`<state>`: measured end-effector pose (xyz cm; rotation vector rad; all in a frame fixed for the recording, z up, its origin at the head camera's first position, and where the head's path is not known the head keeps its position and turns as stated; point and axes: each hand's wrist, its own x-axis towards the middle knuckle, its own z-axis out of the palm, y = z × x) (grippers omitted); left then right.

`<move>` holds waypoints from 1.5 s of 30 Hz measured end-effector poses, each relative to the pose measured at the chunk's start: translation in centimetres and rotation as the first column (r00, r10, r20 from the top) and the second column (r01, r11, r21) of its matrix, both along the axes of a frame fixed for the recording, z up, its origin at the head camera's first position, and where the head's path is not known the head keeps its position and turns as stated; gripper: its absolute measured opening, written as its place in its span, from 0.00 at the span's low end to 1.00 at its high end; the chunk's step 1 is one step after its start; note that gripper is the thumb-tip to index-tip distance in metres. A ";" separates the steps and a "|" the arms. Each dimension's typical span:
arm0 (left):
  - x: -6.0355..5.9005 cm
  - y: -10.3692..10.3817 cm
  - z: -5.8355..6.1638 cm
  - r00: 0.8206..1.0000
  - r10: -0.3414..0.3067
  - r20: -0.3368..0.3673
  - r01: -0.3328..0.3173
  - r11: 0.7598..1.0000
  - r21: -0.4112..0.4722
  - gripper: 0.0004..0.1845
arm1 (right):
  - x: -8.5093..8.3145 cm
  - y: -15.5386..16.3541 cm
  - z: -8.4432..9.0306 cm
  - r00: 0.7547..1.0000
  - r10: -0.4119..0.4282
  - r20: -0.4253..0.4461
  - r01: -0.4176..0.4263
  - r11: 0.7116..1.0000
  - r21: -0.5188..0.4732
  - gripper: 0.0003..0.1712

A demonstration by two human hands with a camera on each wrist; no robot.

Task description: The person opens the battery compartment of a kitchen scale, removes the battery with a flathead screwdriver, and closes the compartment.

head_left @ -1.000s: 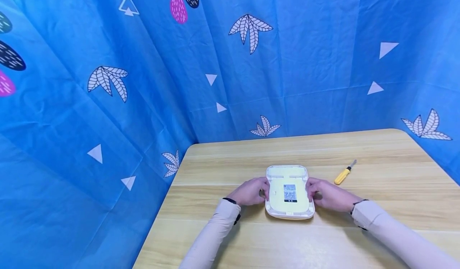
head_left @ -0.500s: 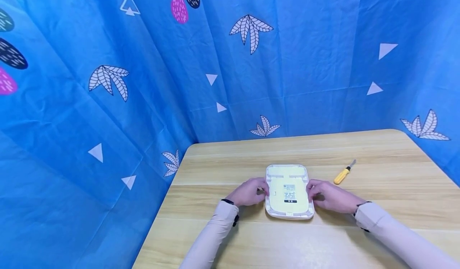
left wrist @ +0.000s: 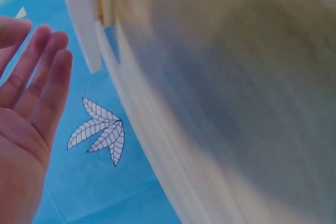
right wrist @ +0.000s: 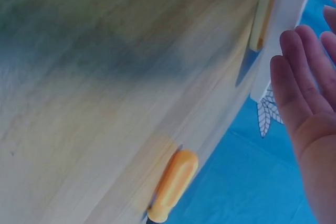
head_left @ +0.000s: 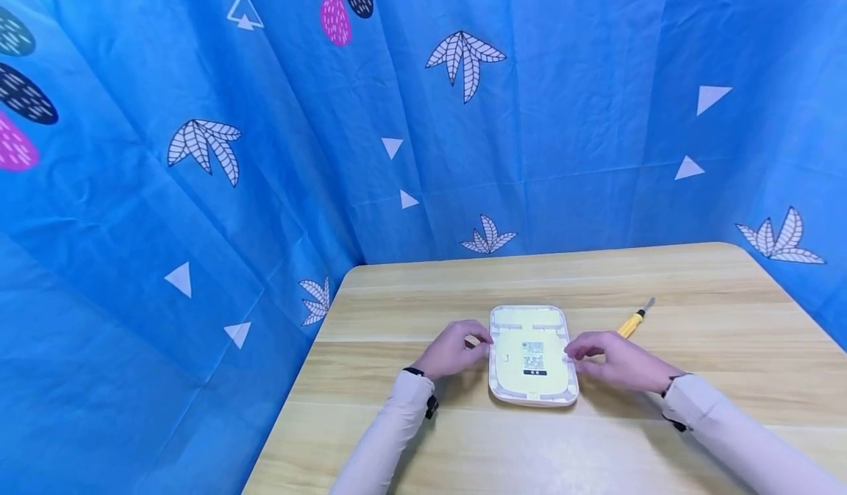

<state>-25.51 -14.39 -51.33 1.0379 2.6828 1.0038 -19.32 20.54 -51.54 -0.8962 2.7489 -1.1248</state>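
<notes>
A left hand [head_left: 455,348], a white plastic casing [head_left: 529,386] and a right hand [head_left: 615,359] in a row over a wood-grain table [head_left: 410,289].
From where I stand, the left hand's fingers reach loosely to the casing's left edge, gripping nothing; I can't tell whether they touch. The casing lies on the table, a printed label [head_left: 533,357] near its middle. At its right edge the right hand is relaxed too, fingers uncurled. Just beyond that hand lies a yellow-handled screwdriver [head_left: 633,323], partly hidden.
</notes>
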 end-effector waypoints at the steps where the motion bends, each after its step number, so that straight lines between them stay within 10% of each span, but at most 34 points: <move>1: -0.1 0.0 0.2 1.000 0.012 0.014 -0.013 1.000 0.021 0.08 | 0.0 0.1 0.0 1.000 -0.011 -0.001 0.011 1.000 -0.012 0.14; 8: -1.4 -0.6 -0.6 0.980 0.128 0.150 -0.149 0.979 0.137 0.12 | 0.5 0.6 0.1 0.982 -0.053 0.183 0.071 0.993 -0.093 0.22; 15: -3.2 -0.7 -1.7 0.928 0.177 0.328 -0.258 0.941 0.221 0.19 | 1.3 1.2 -0.6 0.856 0.049 0.514 0.090 0.966 -0.242 0.33; 26: -4.8 3.2 -2.5 0.811 0.267 0.521 -0.464 0.836 0.293 0.21 | 2.4 0.8 -1.9 0.707 0.192 0.680 0.142 0.904 -0.403 0.47; 35: -5.8 5.0 -2.8 0.752 0.262 0.605 -0.508 0.815 0.280 0.27 | 3.4 -0.3 -2.6 0.676 0.243 0.696 0.206 0.844 -0.495 0.52; 45: -5.8 5.8 -3.1 0.791 0.317 0.524 -0.492 0.839 0.235 0.24 | 4.1 -1.4 -3.9 0.705 0.234 0.669 0.248 0.803 -0.542 0.53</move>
